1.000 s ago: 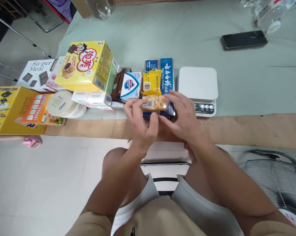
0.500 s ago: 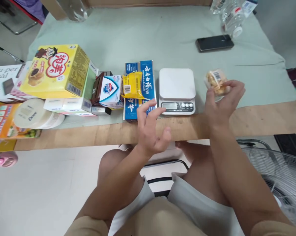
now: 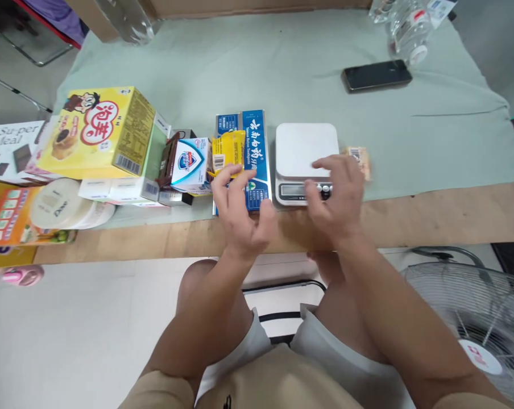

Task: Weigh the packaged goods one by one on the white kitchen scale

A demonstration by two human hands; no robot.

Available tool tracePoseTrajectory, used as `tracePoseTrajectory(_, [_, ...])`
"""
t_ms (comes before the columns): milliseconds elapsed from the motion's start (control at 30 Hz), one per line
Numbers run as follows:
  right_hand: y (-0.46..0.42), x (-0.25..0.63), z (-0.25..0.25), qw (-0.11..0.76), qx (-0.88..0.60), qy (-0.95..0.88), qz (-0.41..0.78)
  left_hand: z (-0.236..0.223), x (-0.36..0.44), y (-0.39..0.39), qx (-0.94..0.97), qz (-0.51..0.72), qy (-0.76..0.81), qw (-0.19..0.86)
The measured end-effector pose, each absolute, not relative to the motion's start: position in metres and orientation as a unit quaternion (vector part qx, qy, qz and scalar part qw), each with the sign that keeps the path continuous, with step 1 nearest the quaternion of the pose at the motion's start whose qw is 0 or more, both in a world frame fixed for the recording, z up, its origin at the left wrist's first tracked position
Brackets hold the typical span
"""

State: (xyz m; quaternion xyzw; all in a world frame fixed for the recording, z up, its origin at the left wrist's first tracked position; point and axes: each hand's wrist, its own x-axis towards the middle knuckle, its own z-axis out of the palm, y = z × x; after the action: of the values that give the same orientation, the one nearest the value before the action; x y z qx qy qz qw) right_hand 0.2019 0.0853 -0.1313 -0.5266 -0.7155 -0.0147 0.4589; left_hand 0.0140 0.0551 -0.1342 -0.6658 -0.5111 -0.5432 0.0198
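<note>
My left hand (image 3: 244, 213) is open, its fingers apart over the lower part of the blue toothpaste boxes (image 3: 257, 147). Its fingertips come close to a small yellow packet (image 3: 229, 149) on those boxes; whether they touch it I cannot tell. Over the right front of a white kitchen scale (image 3: 307, 149) is my right hand (image 3: 340, 193), open and holding nothing, with thumb and fingers spread. It hides part of the scale's buttons. Just right of the scale lies a small clear-wrapped snack (image 3: 361, 161) with a barcode label, partly behind my right hand.
Left of the toothpaste stand a Safeguard soap box (image 3: 190, 165), a yellow snack box (image 3: 95, 133), a white Dove tub (image 3: 54, 204) and other cartons. Farther back are a black phone (image 3: 377, 75) and a plastic bottle (image 3: 410, 34). A fan (image 3: 479, 318) stands below the table's right front edge.
My right hand has let go of the wrapped snack, which now lies beside the scale, and has moved left over the scale. My left hand has shifted left toward the yellow packet.
</note>
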Motion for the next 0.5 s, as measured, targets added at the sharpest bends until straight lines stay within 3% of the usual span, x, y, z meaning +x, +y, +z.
tracePoseTrajectory(267, [0.08,0.12,-0.128,0.268,-0.529,-0.796,0.12,-0.125,-0.015,0.043,-0.689,-0.337,-0.642,-0.01])
tracePoseTrajectory(367, [0.079,0.115,-0.136,0.27,-0.514,-0.806,0.121,-0.124,-0.014,0.041,-0.7,-0.327,-0.635,-0.016])
tracePoseTrajectory(500, [0.078,0.114,-0.142,0.332,-0.507,-0.788,0.107,-0.124,-0.01,0.038,-0.705,-0.373,-0.603,-0.013])
